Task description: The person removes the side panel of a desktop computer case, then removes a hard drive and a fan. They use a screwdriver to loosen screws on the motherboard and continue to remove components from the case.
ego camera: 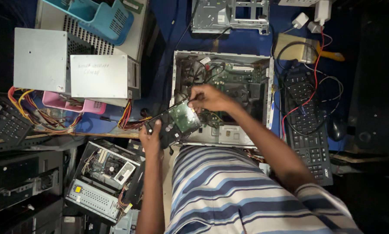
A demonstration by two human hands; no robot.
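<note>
Striped shirt [229, 190] fills the near edge. Left hand [152, 139] clamped on hard drive [175, 122], circuit side up, over open computer case [222, 96] mid-bench. Right hand [209, 97] pinched together at the drive's far corner. Best: hold drive level by its edges, off the board.

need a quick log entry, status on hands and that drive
Left hand grips hard drive, circuit board up. Right hand pinches its far corner over open computer case. Loose cables crowd the case below.
</note>
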